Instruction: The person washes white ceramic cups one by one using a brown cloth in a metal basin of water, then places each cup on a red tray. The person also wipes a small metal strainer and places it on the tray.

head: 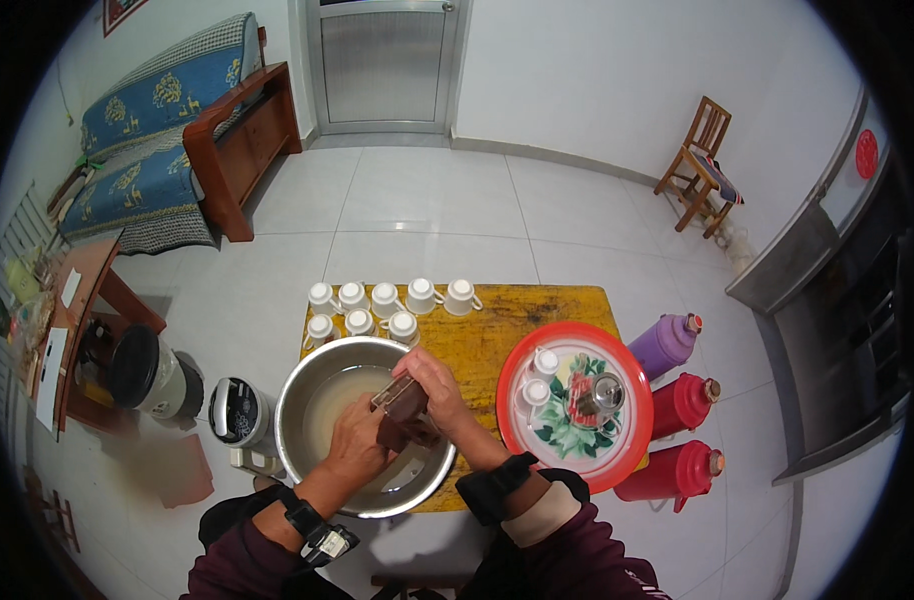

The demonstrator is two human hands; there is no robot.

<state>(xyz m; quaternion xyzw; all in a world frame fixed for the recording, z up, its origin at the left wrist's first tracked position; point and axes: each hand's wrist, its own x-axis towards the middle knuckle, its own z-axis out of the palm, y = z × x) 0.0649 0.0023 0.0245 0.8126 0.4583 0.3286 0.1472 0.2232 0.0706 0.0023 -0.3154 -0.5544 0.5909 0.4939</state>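
Note:
Over a wide metal basin (292, 390) of cloudy water, my left hand (361, 442) and my right hand (434, 390) hold a brown translucent container (404, 409) between them, tilted. Its exact kind cannot be told, and the fingers hide part of it. Beyond the basin, several white cups (421, 295) stand upside down in two rows on a worn yellow wooden table (532, 307). To the right of my right hand lies a red-rimmed round tray (633, 352) with a flower pattern, bearing two white cups (545, 364) and a glass jar with a metal lid (605, 391).
One purple thermos flask (663, 345) and two red thermos flasks (678, 405) stand right of the table. At left are a lidded electric kettle or flask (239, 412), a black-lidded bin (149, 375) and a side table (82, 277). A covered sofa (142, 150) and wooden chair (701, 169) stand farther off.

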